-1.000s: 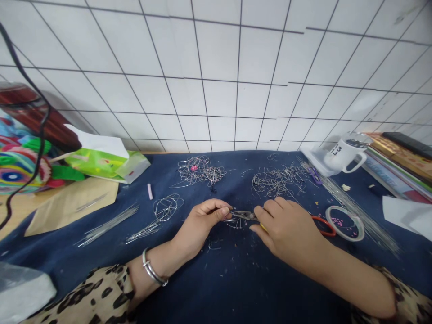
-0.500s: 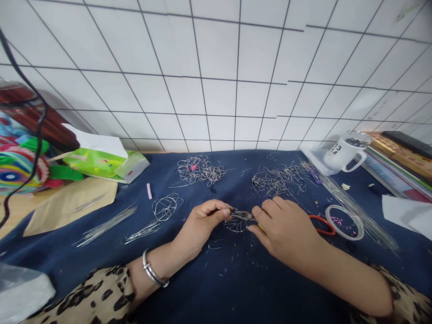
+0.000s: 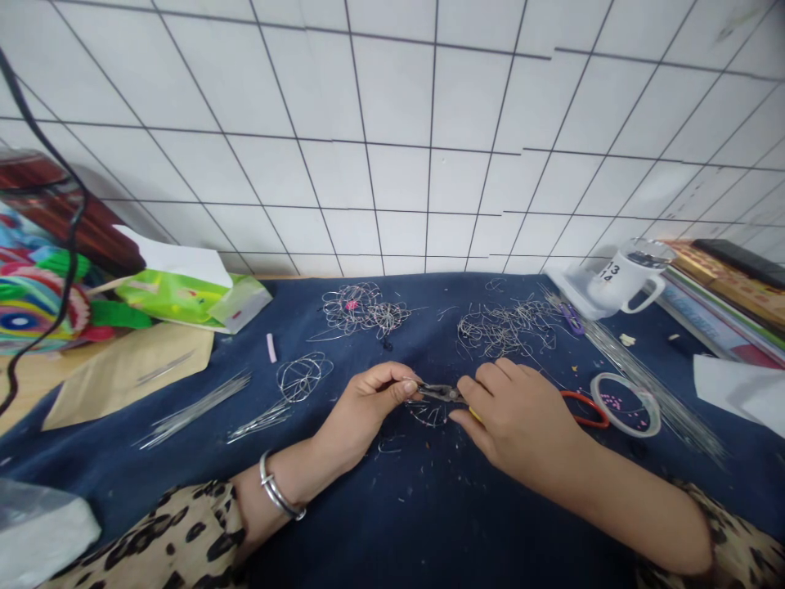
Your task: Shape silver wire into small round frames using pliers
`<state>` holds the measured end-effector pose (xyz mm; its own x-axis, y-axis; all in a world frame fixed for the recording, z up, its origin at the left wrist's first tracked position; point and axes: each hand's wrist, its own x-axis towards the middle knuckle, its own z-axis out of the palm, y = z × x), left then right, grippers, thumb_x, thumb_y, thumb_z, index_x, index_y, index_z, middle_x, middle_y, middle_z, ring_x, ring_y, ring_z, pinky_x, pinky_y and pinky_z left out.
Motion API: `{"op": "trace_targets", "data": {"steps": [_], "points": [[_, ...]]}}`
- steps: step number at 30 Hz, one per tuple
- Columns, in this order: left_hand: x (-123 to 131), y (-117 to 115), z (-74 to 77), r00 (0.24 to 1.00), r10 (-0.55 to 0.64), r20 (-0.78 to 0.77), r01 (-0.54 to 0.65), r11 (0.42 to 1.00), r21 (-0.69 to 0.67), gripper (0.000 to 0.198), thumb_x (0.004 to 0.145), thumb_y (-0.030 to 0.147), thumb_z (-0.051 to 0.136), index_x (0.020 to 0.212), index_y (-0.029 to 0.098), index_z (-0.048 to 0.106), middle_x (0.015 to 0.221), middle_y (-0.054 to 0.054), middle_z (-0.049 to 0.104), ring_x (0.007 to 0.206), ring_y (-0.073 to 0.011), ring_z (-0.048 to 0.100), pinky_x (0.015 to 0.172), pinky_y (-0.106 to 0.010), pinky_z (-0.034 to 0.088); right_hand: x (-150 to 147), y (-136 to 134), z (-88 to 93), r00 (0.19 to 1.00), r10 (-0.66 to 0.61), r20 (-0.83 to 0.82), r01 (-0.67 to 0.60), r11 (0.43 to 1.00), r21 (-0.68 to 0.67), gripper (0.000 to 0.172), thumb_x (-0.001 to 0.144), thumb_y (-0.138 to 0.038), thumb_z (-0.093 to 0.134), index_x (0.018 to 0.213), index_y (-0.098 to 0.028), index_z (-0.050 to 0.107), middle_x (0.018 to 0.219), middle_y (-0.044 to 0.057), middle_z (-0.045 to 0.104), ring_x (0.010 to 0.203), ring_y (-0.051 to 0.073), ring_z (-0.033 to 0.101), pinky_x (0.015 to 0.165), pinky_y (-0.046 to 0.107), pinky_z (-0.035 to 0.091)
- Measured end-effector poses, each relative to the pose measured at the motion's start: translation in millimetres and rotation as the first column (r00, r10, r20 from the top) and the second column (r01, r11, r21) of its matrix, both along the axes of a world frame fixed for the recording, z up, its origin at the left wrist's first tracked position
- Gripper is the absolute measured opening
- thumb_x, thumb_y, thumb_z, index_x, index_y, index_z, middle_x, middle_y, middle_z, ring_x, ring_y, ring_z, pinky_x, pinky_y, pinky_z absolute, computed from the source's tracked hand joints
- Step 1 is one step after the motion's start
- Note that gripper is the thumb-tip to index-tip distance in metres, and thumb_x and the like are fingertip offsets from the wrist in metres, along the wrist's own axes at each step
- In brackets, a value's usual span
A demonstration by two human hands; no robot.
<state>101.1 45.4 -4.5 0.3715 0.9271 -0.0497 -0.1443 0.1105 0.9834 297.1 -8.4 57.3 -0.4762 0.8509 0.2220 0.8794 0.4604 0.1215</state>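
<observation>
My left hand (image 3: 368, 405) pinches a small piece of thin silver wire (image 3: 428, 411) over the dark blue cloth (image 3: 429, 507). My right hand (image 3: 521, 417) is closed around small pliers (image 3: 442, 393), whose metal jaws meet the wire right at my left fingertips. The pliers' handles are mostly hidden under my right fingers. A silver bangle sits on my left wrist.
Tangled wire loops (image 3: 365, 309) and a pile of bent wire pieces (image 3: 506, 327) lie behind my hands. Straight wire bundles (image 3: 196, 409) lie at left and more (image 3: 650, 380) at right. A tape roll (image 3: 626, 405), a red handle (image 3: 585, 409), a white mug (image 3: 625, 278), books and a green packet (image 3: 184, 294) surround the cloth.
Both hands stay almost in place; the pliers and the wire have shifted slightly at the fingertips.
</observation>
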Motion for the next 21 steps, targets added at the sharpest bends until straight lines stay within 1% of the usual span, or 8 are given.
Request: {"op": "trace_targets", "data": {"steps": [5, 8, 13, 21], "points": [[0.8, -1.0, -0.1, 1.000, -0.003, 0.028, 0.005, 0.999, -0.054, 0.011, 0.076, 0.022, 0.064, 0.083, 0.014, 0.067, 0.080, -0.005, 0.067, 0.073, -0.0145, 0.059, 0.074, -0.028, 0.046, -0.3, -0.3, -1.5, 1.000, 0.011, 0.001, -0.011, 1.000, 0.029, 0.020, 0.084, -0.036, 0.048, 0.086, -0.018, 0.057, 0.075, 0.004, 0.052, 0.072, 0.018, 0.043, 0.060, 0.030, 0.025], [0.8, -1.4, 0.4, 0.999, -0.015, 0.040, 0.019, 0.997, -0.078, 0.011, 0.077, 0.022, 0.064, 0.082, 0.014, 0.067, 0.078, -0.005, 0.068, 0.072, -0.0145, 0.060, 0.074, -0.028, 0.046, -0.8, -0.5, -2.2, 1.000, 0.012, 0.016, -0.012, 0.999, 0.038, 0.020, 0.084, -0.035, 0.047, 0.086, -0.018, 0.056, 0.074, 0.004, 0.052, 0.071, 0.018, 0.043, 0.060, 0.030, 0.024], [1.0, -2.4, 0.8, 0.999, -0.002, 0.042, 0.006, 0.995, -0.098, 0.012, 0.076, 0.023, 0.064, 0.081, 0.013, 0.066, 0.074, -0.006, 0.069, 0.071, -0.0152, 0.061, 0.073, -0.029, 0.046, -1.6, -1.0, -3.4, 0.999, 0.010, 0.032, -0.012, 0.998, 0.060, 0.021, 0.085, -0.036, 0.045, 0.086, -0.018, 0.056, 0.074, 0.005, 0.052, 0.071, 0.018, 0.043, 0.059, 0.030, 0.023], [0.9, -3.9, 1.6, 0.999, -0.008, 0.052, 0.014, 0.993, -0.120, 0.011, 0.077, 0.023, 0.063, 0.081, 0.012, 0.065, 0.069, -0.005, 0.068, 0.068, -0.0137, 0.061, 0.070, -0.026, 0.045, -3.7, -2.8, -2.2, 0.999, -0.002, 0.053, -0.001, 0.999, 0.048, 0.018, 0.087, -0.031, 0.043, 0.085, -0.019, 0.055, 0.074, 0.005, 0.051, 0.071, 0.019, 0.042, 0.059, 0.031, 0.022]]}}
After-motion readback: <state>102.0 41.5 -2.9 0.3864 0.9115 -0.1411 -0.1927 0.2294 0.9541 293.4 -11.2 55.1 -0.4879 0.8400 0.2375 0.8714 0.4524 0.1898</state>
